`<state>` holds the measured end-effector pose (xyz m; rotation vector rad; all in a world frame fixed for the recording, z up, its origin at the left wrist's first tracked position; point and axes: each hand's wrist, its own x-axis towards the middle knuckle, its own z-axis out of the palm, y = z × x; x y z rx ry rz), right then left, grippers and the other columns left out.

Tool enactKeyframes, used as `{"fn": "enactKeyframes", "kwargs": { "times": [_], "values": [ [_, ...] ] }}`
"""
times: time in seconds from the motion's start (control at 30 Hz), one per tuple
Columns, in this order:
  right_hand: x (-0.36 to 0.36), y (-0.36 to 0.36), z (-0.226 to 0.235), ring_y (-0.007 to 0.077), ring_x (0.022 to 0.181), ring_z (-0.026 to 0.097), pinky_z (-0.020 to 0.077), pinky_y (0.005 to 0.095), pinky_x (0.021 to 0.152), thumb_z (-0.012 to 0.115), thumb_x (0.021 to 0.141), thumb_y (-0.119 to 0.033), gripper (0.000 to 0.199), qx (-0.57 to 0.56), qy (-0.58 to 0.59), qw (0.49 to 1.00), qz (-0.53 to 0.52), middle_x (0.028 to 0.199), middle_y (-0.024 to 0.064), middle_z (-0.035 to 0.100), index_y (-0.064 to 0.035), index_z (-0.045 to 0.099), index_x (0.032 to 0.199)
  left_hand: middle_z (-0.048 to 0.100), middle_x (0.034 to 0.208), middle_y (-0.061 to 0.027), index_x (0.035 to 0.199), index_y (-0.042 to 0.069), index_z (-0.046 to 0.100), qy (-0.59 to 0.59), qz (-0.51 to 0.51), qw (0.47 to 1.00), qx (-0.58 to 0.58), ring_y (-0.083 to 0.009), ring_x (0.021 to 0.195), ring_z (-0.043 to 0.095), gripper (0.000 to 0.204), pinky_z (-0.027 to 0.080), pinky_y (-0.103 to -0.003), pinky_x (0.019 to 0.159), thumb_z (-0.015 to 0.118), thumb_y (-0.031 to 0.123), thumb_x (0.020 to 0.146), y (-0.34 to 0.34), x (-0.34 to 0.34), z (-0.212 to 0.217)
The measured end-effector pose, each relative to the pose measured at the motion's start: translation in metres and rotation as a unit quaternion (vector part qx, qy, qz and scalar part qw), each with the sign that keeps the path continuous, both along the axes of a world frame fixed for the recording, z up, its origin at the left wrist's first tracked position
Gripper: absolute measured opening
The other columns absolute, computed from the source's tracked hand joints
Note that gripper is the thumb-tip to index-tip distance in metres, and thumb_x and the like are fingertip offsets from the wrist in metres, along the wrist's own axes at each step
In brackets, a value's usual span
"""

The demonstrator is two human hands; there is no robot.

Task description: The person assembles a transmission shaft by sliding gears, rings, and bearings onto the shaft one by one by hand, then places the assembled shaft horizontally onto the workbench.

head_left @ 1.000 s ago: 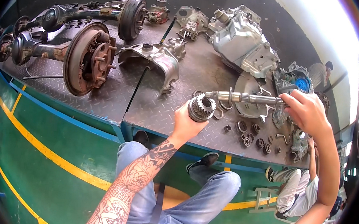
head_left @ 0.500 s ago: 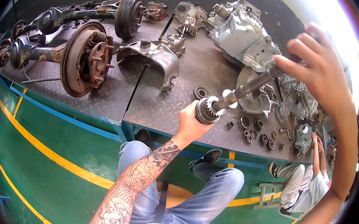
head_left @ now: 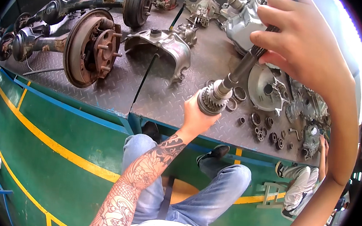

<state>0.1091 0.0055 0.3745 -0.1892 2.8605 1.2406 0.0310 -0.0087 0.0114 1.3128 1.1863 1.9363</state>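
A long steel gear shaft (head_left: 242, 70) slants up to the right over the bench's front edge, held between both hands. At its lower end sits a toothed gear (head_left: 213, 97) with a ring around its base. My left hand (head_left: 195, 119), on the tattooed forearm, is closed round the underside of that gear end. High on the right, my right hand (head_left: 301, 44) grips the splined upper end with bent fingers; the tip of the shaft is hidden behind them. Loose gear rings (head_left: 239, 93) lie on the bench just behind the shaft.
On the checker-plate bench (head_left: 109, 101) stand rusty axles with a brake drum (head_left: 88, 48), a curved metal housing (head_left: 169, 48) and a round cast plate (head_left: 263, 87). Several bearings (head_left: 279, 143) lie to the right. A co-worker's hand (head_left: 324, 145) touches a casting (head_left: 312, 140) at the far right.
The shaft has tipped more upright. My right hand has moved left and nearer with its upper end. The left hand keeps its hold on the gear end, and the whole view has shifted slightly.
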Motion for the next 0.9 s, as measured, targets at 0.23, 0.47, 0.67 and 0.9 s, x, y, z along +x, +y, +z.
{"fn": "enactKeyframes", "kwargs": {
  "times": [0.23,0.47,0.67,0.9],
  "values": [
    [-0.008,-0.011,-0.010,0.0100,0.070,0.059,0.0393,0.0330,0.076,0.078,0.078,-0.036,0.017,0.112,-0.057,0.978,-0.165,0.069,-0.0078,0.060,-0.0204,0.072,0.075,0.078,0.107,-0.0180,0.122,-0.002,0.068,-0.024,0.009,1.000,-0.013,-0.0305,0.102,0.077,0.059,0.059,-0.039,0.091,0.087,0.006,0.066,0.005,-0.003,0.004],
    [-0.008,-0.015,-0.007,0.0087,0.067,0.056,0.0366,0.0318,0.077,0.079,0.075,-0.037,0.017,0.096,-0.027,0.987,-0.128,0.067,-0.0095,0.058,-0.0216,0.071,0.073,0.077,0.107,-0.0119,0.121,-0.003,0.067,-0.004,0.013,1.000,-0.006,-0.0156,0.098,0.073,0.054,0.057,-0.034,0.091,0.085,0.004,0.070,0.008,-0.002,0.003],
    [0.002,-0.006,-0.021,0.0101,0.068,0.054,0.0360,0.0324,0.078,0.077,0.068,-0.031,0.014,0.128,0.014,0.986,-0.107,0.068,-0.0088,0.056,-0.0209,0.070,0.074,0.076,0.108,-0.0104,0.120,-0.002,0.068,-0.023,-0.006,1.000,0.000,-0.0151,0.100,0.072,0.052,0.057,-0.034,0.093,0.085,0.004,0.071,0.009,-0.004,0.000],
    [0.002,-0.019,-0.010,0.0124,0.083,0.062,0.0413,0.0342,0.086,0.083,0.073,-0.025,0.034,0.177,-0.095,0.965,-0.167,0.085,-0.0030,0.066,-0.0191,0.073,0.105,0.077,0.107,-0.0089,0.117,-0.002,0.070,-0.019,-0.097,0.995,-0.015,-0.0145,0.098,0.072,0.049,0.057,-0.034,0.092,0.086,0.003,0.071,0.013,-0.016,0.001]
  ]
}}
